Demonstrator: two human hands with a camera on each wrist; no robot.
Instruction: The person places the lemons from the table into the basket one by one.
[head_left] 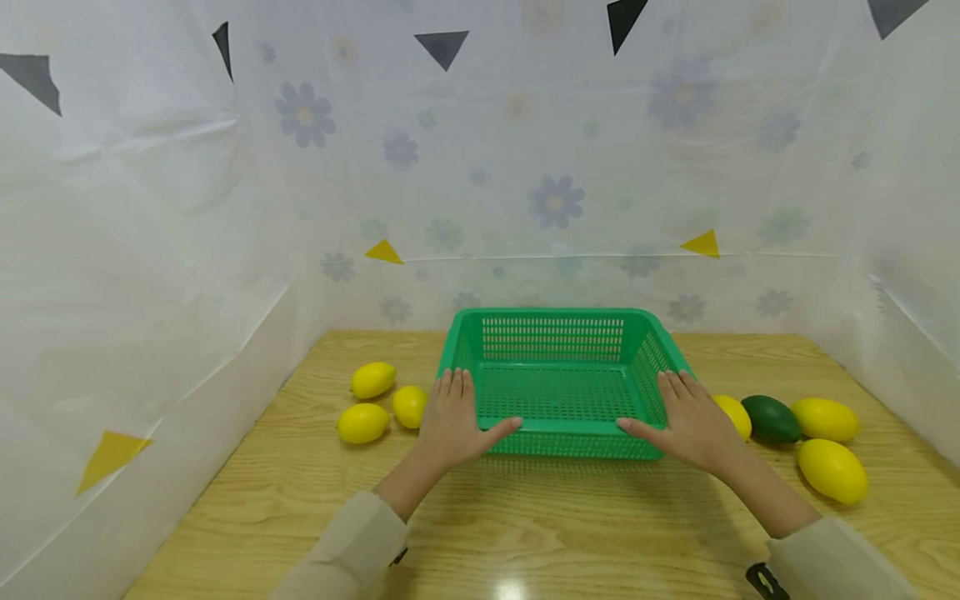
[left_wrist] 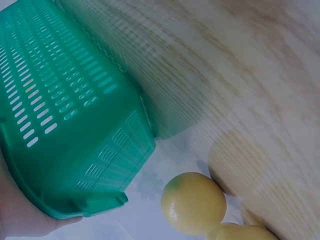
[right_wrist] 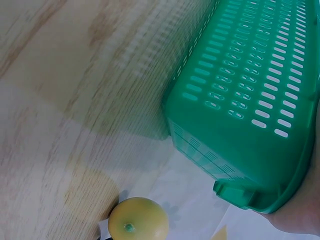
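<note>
A green slotted plastic basket [head_left: 555,427] stands on the wooden table with bare floor showing inside it. At its front left corner my left hand [head_left: 452,423] rests on the rim, fingers straight along the side and thumb spread over the front edge. My right hand [head_left: 693,427] lies the same way on the front right corner, its thumb pointing inward. Both wrist views show the basket's slotted front wall [left_wrist: 65,95] and a hand [right_wrist: 300,207] against the rim.
Left of the basket lie three lemons [head_left: 363,423] in a loose group. To its right are several more lemons [head_left: 832,472] and a dark green lemon-shaped fruit [head_left: 771,419]. White sheeting [head_left: 480,167] with flowers and triangles walls the table [head_left: 510,521] at the back and sides.
</note>
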